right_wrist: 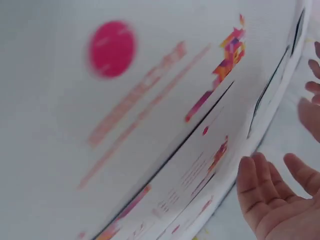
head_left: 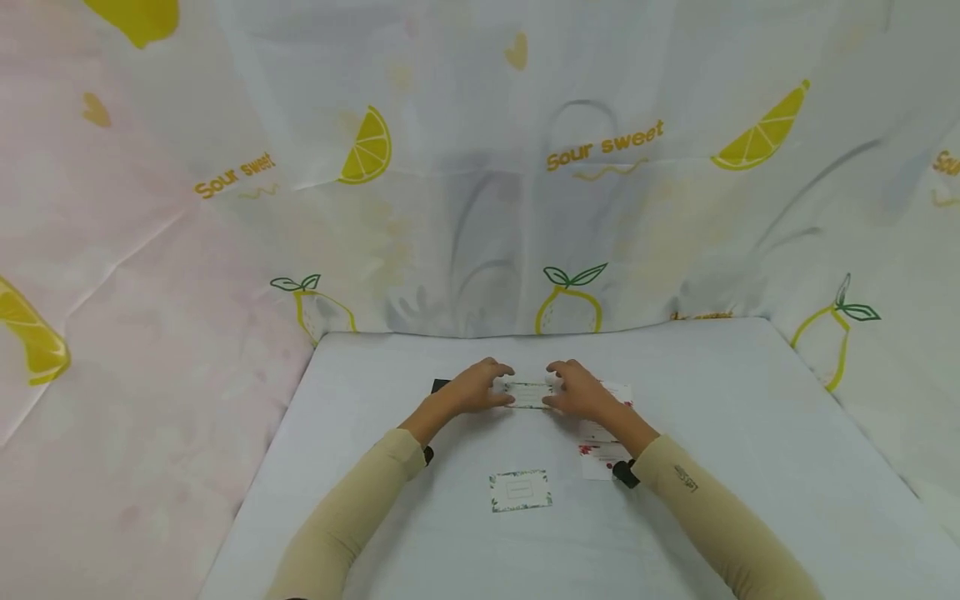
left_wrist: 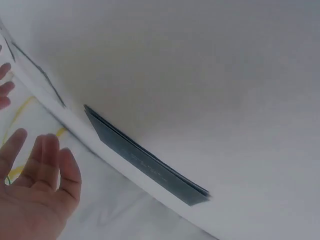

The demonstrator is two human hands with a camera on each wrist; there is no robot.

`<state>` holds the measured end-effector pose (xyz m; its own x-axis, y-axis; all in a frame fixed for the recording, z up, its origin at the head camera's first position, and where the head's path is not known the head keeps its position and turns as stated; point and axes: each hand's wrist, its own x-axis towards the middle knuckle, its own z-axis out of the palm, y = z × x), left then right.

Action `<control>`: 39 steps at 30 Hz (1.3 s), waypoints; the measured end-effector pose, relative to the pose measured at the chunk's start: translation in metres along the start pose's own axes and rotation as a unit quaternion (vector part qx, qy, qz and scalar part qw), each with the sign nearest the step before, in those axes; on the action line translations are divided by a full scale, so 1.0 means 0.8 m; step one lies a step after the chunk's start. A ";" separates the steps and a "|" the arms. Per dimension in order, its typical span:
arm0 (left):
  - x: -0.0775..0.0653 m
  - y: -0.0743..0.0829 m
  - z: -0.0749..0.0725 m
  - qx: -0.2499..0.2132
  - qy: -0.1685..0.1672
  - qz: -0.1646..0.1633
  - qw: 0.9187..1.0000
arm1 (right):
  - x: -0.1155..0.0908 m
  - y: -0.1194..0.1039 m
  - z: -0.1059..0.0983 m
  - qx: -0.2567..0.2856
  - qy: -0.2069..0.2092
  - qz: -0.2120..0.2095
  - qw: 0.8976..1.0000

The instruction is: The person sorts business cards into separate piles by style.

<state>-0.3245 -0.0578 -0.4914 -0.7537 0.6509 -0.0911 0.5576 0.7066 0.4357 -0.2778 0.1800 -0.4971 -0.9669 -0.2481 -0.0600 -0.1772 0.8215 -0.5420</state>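
A white card with a leafy border lies on the white table, between my two hands at the far middle. My left hand is at its left end, thumb and fingers spread apart. Mirroring it, my right hand is at the right end with fingers loosely curved. In the wrist views, neither the left palm nor the right palm has anything gripped in it. A second leafy-bordered card lies nearer, at the front middle.
Small black cards lie stacked beside my left hand, partly hidden by it in the head view. White cards with red and pink print lie in a column under my right forearm. A lemon-patterned cloth hangs behind the table.
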 end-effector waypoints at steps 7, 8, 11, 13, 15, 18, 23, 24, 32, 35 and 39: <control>-0.037 -0.005 -0.003 0.077 0.024 0.009 0.997 | -0.037 0.024 -0.011 -0.053 0.080 -0.075 0.993; -0.043 -0.007 -0.003 0.088 0.023 0.006 0.996 | -0.042 0.028 -0.013 -0.062 0.089 -0.082 0.991; -0.058 -0.016 0.000 0.115 0.017 0.000 0.993 | -0.059 0.044 -0.017 -0.079 0.105 -0.098 0.987; -0.067 -0.021 0.002 0.133 0.007 -0.005 0.991 | -0.069 0.053 -0.019 -0.089 0.109 -0.098 0.985; -0.074 -0.025 0.003 0.142 0.002 -0.008 0.990 | -0.078 0.062 -0.022 -0.095 0.110 -0.095 0.985; -0.084 -0.030 0.004 0.153 -0.005 -0.014 0.988 | -0.091 0.072 -0.027 -0.101 0.095 -0.077 0.987; -0.098 -0.038 0.004 0.153 -0.002 -0.022 0.988 | -0.113 0.086 -0.032 -0.112 0.073 -0.060 0.989; -0.101 -0.040 0.003 0.149 -0.001 -0.024 0.989 | -0.116 0.089 -0.032 -0.115 0.073 -0.059 0.989; -0.117 -0.045 -0.001 0.131 0.008 -0.033 0.991 | -0.140 0.110 -0.043 -0.122 0.070 -0.038 0.989; -0.121 -0.045 0.000 0.127 0.014 -0.026 0.991 | -0.150 0.116 -0.045 -0.125 0.064 -0.030 0.990; -0.125 -0.044 0.004 0.113 0.017 -0.021 0.993 | -0.159 0.118 -0.045 -0.127 0.062 -0.029 0.990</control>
<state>-0.2676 -0.1467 -0.5003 -0.7870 0.6126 -0.0735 0.5866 0.7798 0.2187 -0.1785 0.3076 -0.5107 -0.9659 -0.2469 0.0781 -0.2589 0.9139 -0.3128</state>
